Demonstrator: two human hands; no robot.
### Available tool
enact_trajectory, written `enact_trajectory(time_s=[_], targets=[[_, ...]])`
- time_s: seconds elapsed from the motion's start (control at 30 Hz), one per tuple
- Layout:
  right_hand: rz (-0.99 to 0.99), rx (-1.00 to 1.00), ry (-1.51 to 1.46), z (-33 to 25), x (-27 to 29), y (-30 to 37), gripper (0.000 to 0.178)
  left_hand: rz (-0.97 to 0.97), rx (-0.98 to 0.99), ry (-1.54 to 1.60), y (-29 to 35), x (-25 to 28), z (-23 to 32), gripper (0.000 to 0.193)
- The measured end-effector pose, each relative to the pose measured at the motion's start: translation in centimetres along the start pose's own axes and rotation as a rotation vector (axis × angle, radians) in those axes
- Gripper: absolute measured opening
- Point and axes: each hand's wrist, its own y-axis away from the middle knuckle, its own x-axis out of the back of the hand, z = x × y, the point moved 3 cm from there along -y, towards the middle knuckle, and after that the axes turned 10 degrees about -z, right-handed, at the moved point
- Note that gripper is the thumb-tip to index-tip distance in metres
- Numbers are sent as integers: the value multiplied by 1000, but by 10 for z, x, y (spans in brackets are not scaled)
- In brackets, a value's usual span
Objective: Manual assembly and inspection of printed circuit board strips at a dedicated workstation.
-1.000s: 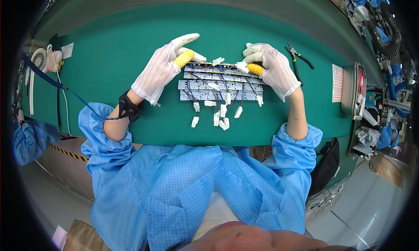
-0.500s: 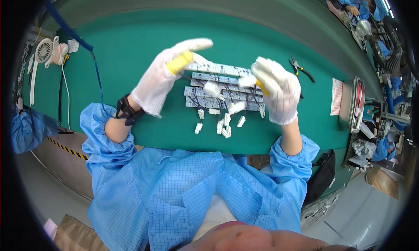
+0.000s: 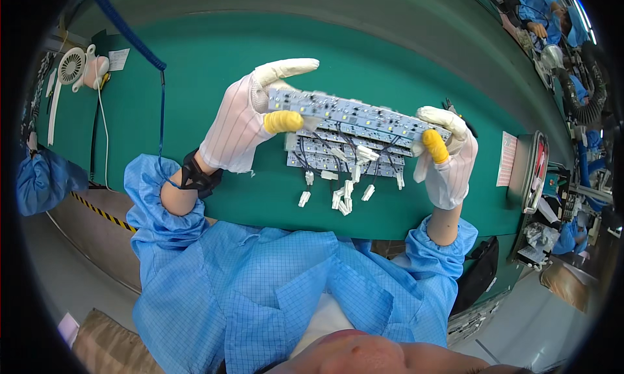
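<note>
Between my two gloved hands an LED circuit board strip [image 3: 354, 112] is held up, its component side with small yellow LEDs showing. My left hand [image 3: 250, 107] grips its left end with the yellow-covered thumb in front, index finger stretched out above. At the right end my right hand [image 3: 450, 154] closes on the strip, its yellow thumb cover pressed against the near side. Beneath lie several more board strips [image 3: 351, 164] in a stack of rows, partly hidden by the raised one. Dark wires run from them to white plug connectors [image 3: 344, 197] on the near side.
The work surface is a green mat [image 3: 253, 205]. Pliers [image 3: 458, 110] lie beyond my right hand, partly covered. A small fan [image 3: 73, 66] stands far left, near a hanging blue coiled cord [image 3: 127, 29]. A metal-rimmed box [image 3: 530, 172] is at the right edge.
The strip has come up toward me and tilted, its right end lower. My right hand has moved right and down onto its right end. Loose connectors near the hands have dropped among the wires.
</note>
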Motion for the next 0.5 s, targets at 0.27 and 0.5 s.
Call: enact_trajectory(time_s=[0.27,0.5], targets=[[-65,-37,-131,3,12,1,28,139,-241,-233,6,4,4,52],[-110,22,-186,2,15,4,50,120,-180,-409,8,4,11,55]])
